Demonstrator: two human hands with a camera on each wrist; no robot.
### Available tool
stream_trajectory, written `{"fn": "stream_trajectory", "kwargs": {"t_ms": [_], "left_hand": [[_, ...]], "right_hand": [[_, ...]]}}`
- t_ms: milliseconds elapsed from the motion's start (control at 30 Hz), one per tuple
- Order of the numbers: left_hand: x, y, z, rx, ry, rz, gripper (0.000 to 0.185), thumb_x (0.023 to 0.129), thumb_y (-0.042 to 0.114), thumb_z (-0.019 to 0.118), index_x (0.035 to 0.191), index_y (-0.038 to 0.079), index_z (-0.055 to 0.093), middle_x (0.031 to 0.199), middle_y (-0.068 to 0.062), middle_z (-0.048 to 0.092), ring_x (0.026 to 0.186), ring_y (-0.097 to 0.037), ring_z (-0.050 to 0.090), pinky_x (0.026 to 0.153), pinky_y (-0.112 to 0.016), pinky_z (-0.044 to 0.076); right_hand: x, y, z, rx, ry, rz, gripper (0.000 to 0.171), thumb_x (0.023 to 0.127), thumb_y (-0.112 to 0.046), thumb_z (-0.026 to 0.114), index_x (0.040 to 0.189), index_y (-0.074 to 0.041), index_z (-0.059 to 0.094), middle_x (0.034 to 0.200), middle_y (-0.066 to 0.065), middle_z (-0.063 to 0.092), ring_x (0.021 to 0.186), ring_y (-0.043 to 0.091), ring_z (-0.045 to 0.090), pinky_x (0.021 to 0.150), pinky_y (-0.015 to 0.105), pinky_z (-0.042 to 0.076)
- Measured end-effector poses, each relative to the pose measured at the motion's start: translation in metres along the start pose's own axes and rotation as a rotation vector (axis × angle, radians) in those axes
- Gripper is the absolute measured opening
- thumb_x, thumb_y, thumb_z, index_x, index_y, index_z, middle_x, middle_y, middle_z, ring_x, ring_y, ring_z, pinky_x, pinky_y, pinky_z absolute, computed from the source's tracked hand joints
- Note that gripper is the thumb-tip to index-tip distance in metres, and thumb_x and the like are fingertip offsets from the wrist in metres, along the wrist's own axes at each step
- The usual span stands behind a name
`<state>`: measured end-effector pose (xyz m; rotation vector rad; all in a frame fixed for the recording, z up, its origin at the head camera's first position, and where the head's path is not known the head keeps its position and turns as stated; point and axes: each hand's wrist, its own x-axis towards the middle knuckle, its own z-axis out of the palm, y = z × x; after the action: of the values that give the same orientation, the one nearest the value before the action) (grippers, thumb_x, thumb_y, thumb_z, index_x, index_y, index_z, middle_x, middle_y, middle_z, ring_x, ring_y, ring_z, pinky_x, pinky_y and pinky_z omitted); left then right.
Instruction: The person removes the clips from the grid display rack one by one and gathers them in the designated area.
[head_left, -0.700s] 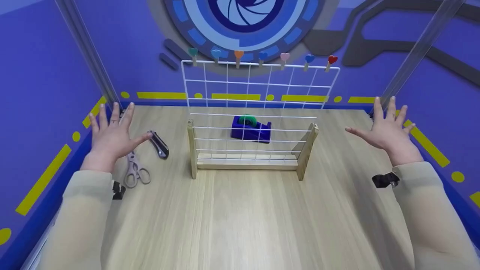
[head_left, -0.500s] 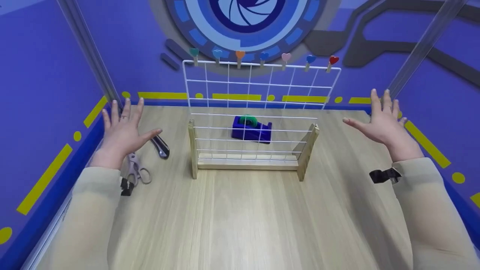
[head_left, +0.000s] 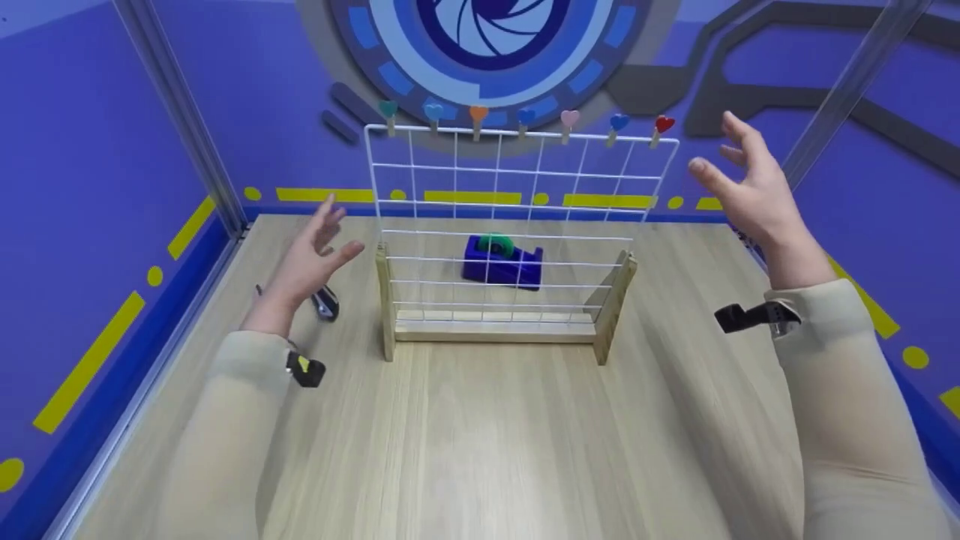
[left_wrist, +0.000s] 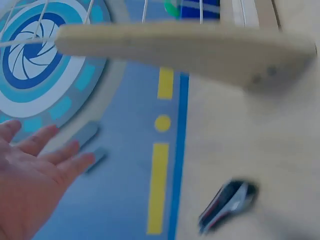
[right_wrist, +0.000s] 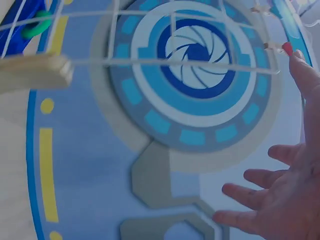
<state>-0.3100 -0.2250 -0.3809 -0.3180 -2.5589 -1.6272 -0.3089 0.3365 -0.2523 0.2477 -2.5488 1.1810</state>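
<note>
A white wire grid (head_left: pixel 455 164) stands upright in a wooden stand (head_left: pixel 495 337) at the middle of the table. Along its top wire sit several heart clothespins; a red heart clothespin (head_left: pixel 664 124) is at the right end and a green heart clothespin (head_left: pixel 388 109) at the left. My right hand (head_left: pixel 761 199) is raised beside the grid's upper right corner, fingers spread and holding nothing. To the left of the stand hovers my left hand (head_left: pixel 304 262), also with nothing in it, fingers relaxed. Under it a utility knife (head_left: pixel 325 304) is partly hidden.
Behind the grid stands a blue tape dispenser (head_left: pixel 501 262) with a green roll. The scissors are almost wholly hidden behind the left wrist. Blue patterned walls (head_left: pixel 90 150) enclose the table (head_left: pixel 495 442) at the back and sides.
Both hands have moved inward toward the grid. The right hand has risen near the red clothespin, and the left has swung right, covering the scissors. The grid and dispenser stay put.
</note>
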Motion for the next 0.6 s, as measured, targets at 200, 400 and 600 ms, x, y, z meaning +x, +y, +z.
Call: {"fn": "stream_trajectory", "kwargs": {"t_ms": [200,400,600], "left_hand": [[0.007,-0.015,0.026,-0.279,-0.003,0.019,0.081,0.1,0.02,0.068,0.165,0.025,0.02,0.164,-0.008,0.043,0.15,-0.027,0.043,0.119,-0.041,0.044],[0.009,-0.027,0.039,-0.399,-0.041,0.006,0.073,0.1,0.013,0.067,0.163,0.022,0.03,0.159,-0.013,0.048,0.145,-0.026,0.049,0.101,-0.022,0.055],[0.011,-0.03,0.045,-0.468,-0.047,-0.01,0.069,0.098,0.01,0.07,0.159,0.016,0.039,0.15,-0.013,0.058,0.127,-0.013,0.063,0.099,-0.023,0.057]], "right_hand": [[0.013,-0.021,0.005,0.352,0.042,-0.023,0.059,0.1,-0.033,0.067,0.154,-0.024,0.045,0.159,0.005,0.048,0.142,0.02,0.051,0.125,0.049,0.035],[0.025,-0.034,0.01,0.695,-0.038,-0.051,0.047,0.096,-0.02,0.074,0.139,-0.01,0.06,0.138,0.006,0.066,0.128,0.018,0.062,0.126,0.05,0.032],[0.031,-0.039,0.015,0.814,-0.116,-0.089,0.04,0.094,-0.009,0.075,0.131,-0.003,0.065,0.12,0.007,0.075,0.112,0.019,0.069,0.105,0.027,0.055]]}}
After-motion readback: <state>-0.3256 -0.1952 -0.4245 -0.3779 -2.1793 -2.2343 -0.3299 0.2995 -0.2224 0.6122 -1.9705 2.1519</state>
